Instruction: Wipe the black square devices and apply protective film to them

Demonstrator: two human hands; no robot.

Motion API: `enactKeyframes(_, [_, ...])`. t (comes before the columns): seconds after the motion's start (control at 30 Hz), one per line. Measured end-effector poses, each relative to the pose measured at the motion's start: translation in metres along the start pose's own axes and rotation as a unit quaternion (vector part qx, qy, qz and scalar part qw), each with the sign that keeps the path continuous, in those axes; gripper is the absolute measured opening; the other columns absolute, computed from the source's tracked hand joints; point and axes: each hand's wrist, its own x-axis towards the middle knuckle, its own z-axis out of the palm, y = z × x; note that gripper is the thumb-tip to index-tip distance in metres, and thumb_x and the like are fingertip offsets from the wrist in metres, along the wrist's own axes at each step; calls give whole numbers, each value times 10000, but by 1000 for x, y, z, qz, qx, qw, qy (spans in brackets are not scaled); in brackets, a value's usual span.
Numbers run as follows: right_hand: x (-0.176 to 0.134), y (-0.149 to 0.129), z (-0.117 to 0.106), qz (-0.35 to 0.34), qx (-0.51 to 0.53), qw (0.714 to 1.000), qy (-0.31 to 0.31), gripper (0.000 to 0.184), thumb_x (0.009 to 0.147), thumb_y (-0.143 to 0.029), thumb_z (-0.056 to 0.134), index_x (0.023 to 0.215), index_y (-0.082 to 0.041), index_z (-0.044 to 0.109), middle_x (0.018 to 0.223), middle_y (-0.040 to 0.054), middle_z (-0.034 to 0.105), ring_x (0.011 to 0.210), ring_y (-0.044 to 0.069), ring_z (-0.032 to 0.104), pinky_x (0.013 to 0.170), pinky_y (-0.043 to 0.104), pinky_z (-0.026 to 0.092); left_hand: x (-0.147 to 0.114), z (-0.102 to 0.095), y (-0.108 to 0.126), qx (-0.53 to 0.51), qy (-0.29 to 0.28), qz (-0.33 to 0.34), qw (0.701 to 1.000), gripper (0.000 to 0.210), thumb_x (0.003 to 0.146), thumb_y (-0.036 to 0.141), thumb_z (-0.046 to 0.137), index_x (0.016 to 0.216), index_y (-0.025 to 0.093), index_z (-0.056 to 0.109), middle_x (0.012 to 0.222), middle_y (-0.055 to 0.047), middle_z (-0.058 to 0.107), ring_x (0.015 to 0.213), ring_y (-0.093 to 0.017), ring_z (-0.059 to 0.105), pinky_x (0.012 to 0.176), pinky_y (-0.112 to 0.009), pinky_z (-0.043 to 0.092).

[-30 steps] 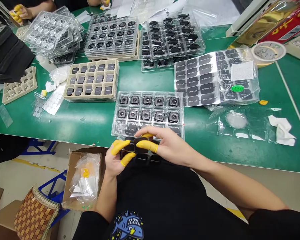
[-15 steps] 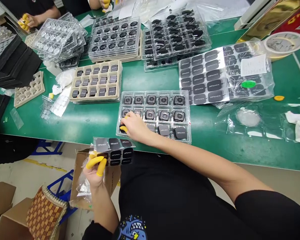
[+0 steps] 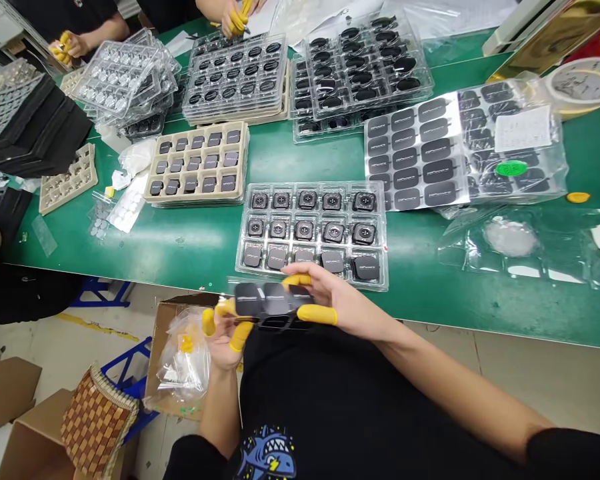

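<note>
My left hand, with yellow finger cots, grips the left end of a sheet of dark square stickers just off the bench's front edge. At the sheet's right end, my right hand has its cot-covered thumb and finger closed on it. Directly beyond lies a clear plastic tray of square watch cases. Its two far rows show cases with round sensor backs, such as a watch case. Printed dark squares cover the near row. Part of that row is hidden behind my right hand.
Left of the tray, a beige tray holds dark square pieces. Sticker sheets and a tape roll lie right. Stacked clear trays stand behind. A co-worker's hand works at the back; a cardboard box stands below the bench.
My right hand has left the near left corner of the tray and come to the sticker sheet. My left hand has moved the sheet right, and the sheet has tilted.
</note>
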Motion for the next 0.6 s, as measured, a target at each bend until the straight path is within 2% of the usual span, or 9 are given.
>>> enactKeyframes(0.07, [-21, 3, 0, 24, 28, 999, 37, 684, 838, -556, 954, 1363, -277, 616, 1307, 91, 749, 1163, 241, 756, 1012, 400, 631, 1, 14, 11, -48, -24, 30, 998, 723, 995, 609, 774, 1635, 585, 439, 898, 33, 740, 785, -145, 766, 805, -350, 711])
enactKeyframes(0.13, [-35, 4, -3, 29, 24, 995, 88, 629, 847, -557, 946, 1316, -277, 634, 1156, 64, 768, 1039, 232, 768, 932, 388, 646, 8, 21, 23, -94, -92, 34, 991, 822, 998, 504, 812, 1704, 501, 392, 962, 13, 771, 856, -152, 786, 881, -355, 705])
enactKeyframes(0.2, [-45, 2, -7, 14, -19, 990, 142, 569, 864, -537, 934, 1285, -275, 654, 1036, 39, 761, 961, 227, 764, 911, 391, 644, 20, 22, 34, -118, -176, 27, 977, 720, 966, 532, 838, 1616, 350, 588, 1177, -78, 808, 1059, -218, 809, 998, -401, 687])
enactKeyframes(0.23, [-49, 1, -8, 1, -48, 986, 160, 522, 875, -519, 925, 1258, -271, 671, 1012, 36, 754, 948, 227, 758, 918, 396, 639, 27, 22, 39, -133, -203, 35, 970, 688, 923, 604, 857, 1513, 287, 697, 1259, -121, 804, 1151, -266, 801, 1047, -431, 674])
enactKeyframes(0.3, [-54, -3, -8, -24, -93, 981, 171, 411, 899, -488, 895, 1183, -264, 700, 1005, 35, 748, 935, 223, 744, 926, 398, 630, 40, 24, 46, -163, -227, 20, 960, 749, 830, 719, 889, 1378, 220, 782, 1316, -168, 801, 1220, -327, 790, 1083, -463, 661])
enactKeyframes(0.37, [-56, -7, -7, -37, -109, 980, 162, 332, 921, -469, 862, 1128, -261, 708, 1004, 30, 746, 915, 214, 730, 905, 387, 623, 48, 31, 52, -174, -223, -46, 958, 732, 812, 654, 940, 1370, 211, 774, 1217, -152, 837, 1110, -298, 827, 1010, -422, 686])
enactKeyframes(0.47, [-55, -9, -11, -56, -133, 981, 133, 294, 964, -488, 818, 1118, -261, 710, 1031, 31, 752, 927, 212, 720, 882, 372, 618, 51, 48, 59, -157, -187, -130, 961, 601, 874, 427, 959, 1401, 237, 740, 957, -50, 848, 834, -183, 823, 829, -296, 697])
enactKeyframes(0.53, [-50, -9, -28, -90, -185, 969, 136, 294, 1012, -524, 766, 1140, -263, 721, 1094, 52, 763, 971, 228, 718, 899, 388, 619, 49, 57, 59, -164, -140, -117, 970, 652, 907, 352, 936, 1502, 299, 672, 865, 17, 819, 685, -125, 769, 712, -239, 680])
enactKeyframes(0.6, [-41, -9, -57, -114, -300, 925, 203, 281, 1070, -510, 687, 1183, -257, 735, 1177, 92, 757, 1057, 265, 705, 946, 434, 612, 47, 58, 54, -168, -89, -64, 980, 682, 926, 311, 919, 1544, 378, 636, 883, 50, 815, 621, -90, 735, 654, -211, 669])
